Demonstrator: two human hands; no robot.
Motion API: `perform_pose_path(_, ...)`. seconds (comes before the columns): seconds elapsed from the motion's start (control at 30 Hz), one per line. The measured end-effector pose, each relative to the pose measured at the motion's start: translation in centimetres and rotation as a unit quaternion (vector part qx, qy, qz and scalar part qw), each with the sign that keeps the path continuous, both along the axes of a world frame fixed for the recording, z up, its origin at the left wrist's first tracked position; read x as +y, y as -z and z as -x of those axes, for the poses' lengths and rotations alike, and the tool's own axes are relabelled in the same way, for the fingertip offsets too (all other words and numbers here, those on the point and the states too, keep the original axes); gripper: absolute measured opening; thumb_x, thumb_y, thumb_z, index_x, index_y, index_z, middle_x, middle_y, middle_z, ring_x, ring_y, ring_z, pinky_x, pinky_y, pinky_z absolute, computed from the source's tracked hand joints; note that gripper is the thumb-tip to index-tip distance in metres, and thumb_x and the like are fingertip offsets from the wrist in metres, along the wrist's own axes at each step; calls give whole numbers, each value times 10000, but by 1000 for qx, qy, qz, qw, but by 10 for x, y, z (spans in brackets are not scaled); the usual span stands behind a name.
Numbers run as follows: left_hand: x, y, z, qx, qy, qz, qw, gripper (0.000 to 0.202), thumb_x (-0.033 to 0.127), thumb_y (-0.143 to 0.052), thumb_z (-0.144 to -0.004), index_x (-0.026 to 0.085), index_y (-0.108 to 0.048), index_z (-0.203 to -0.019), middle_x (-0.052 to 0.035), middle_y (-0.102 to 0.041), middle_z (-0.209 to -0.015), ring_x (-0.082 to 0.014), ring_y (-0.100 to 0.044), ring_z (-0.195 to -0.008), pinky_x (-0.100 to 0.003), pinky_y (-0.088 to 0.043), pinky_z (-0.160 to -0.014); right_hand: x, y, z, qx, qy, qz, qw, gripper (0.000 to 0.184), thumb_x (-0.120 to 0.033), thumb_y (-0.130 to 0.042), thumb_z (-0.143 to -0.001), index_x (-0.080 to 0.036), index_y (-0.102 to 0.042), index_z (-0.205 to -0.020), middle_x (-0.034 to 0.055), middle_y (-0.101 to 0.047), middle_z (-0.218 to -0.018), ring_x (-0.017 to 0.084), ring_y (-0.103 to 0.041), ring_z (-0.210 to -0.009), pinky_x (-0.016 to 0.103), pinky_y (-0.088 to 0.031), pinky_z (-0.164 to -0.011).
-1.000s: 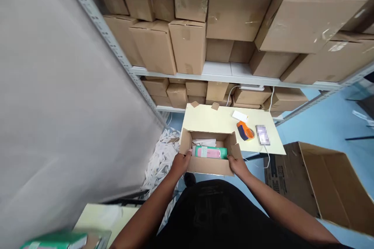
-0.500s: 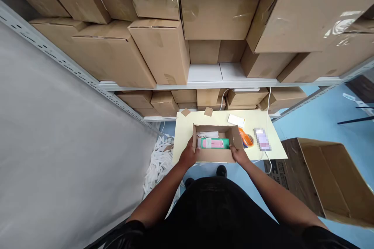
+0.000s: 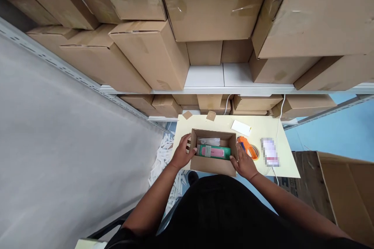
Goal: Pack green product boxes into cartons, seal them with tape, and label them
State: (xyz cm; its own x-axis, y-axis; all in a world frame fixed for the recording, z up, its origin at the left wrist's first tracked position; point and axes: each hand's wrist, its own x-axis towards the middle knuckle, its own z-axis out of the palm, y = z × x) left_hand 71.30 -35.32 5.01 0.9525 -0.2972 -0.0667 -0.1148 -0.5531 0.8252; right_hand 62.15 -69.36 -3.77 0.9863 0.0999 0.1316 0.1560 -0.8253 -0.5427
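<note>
An open cardboard box [image 3: 213, 166] sits on the cream tabletop at its near edge, its inside facing up. In it lie a green package with a pink item showing [image 3: 214, 152] and some crumpled white wrapping [image 3: 209, 141]. My left hand [image 3: 183, 152] grips the box's left side, thumb hooked over the rim and fingers outside. At the right side, my right hand [image 3: 244, 163] holds the near corner, thumb at the rim and fingers stretched along the outer wall. An orange tape dispenser [image 3: 248, 148] lies just beyond the right fingers.
The cream table [image 3: 288, 159] also carries a small white box [image 3: 241, 127], a pixelated phone-like item [image 3: 270, 152] with a white cable, and cardboard scraps [image 3: 210, 115]. Shelves of cartons [image 3: 146, 52] rise behind. White paper strips [image 3: 160, 155] cover the floor left; a large carton [image 3: 347, 190] stands right.
The box has come down and nearer to me, with both hands still at its sides. My left fingers have loosened and spread along the wall. The view has moved closer to the shelves.
</note>
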Motion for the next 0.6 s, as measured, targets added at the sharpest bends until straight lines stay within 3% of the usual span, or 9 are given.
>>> perform_pose_path(0.07,1,-12,-22,44,50,2,998,605,430,-596,-929,204,-470,-1477,-161,-540,-1458,-247,-667,-1128,-381,-575,-876,6,-3,-2,-13,10,11,1000,835,-394,-452,-1038,-163,23,-1686,209,-315,-1677,386,-400,-1506,613,-453,-1156)
perform_pose_path(0.13,-3,-18,-41,102,110,-6,989,552,461,-577,-943,223,-526,-1439,-116,-662,-1296,-223,-710,-963,-359,-569,-835,15,-10,-1,-16,0,21,1000,816,-352,-439,-1045,-188,38,-1686,188,-256,-1705,361,-359,-1533,591,-443,-1173)
perform_pose_path(0.23,-14,-14,-60,112,169,-38,979,519,434,-623,-907,246,-609,-1391,-96,-717,-1258,-259,-726,-972,-378,-552,-902,30,-23,2,-6,-32,32,999,821,-373,-499,-1023,-213,-49,-1692,157,-163,-1735,352,-323,-1551,566,-431,-1188)
perform_pose_path(0.37,-18,7,-66,65,155,-48,985,425,250,-584,-867,209,-687,-1278,-122,-696,-1338,-300,-665,-1194,-422,-492,-1050,36,-39,9,17,-60,36,997,828,-484,-615,-962,-193,-271,-1657,172,-164,-1730,376,-363,-1528,566,-448,-1165)
perform_pose_path(0.47,-7,21,-61,85,132,-7,988,374,252,-538,-867,198,-697,-1201,-110,-730,-1230,-266,-681,-1106,-417,-510,-1019,27,-46,18,6,-73,37,997,664,-313,-542,-988,-219,-367,-1621,142,-251,-1711,327,-386,-1524,551,-448,-1168)
perform_pose_path(0.6,2,26,-58,112,96,62,987,265,342,-577,-831,200,-685,-1027,-68,-726,-1007,-229,-678,-942,-386,-549,-897,7,-46,26,26,-138,73,987,802,-116,-501,-870,-204,-313,-1644,106,-305,-1696,296,-381,-1527,549,-400,-1209)
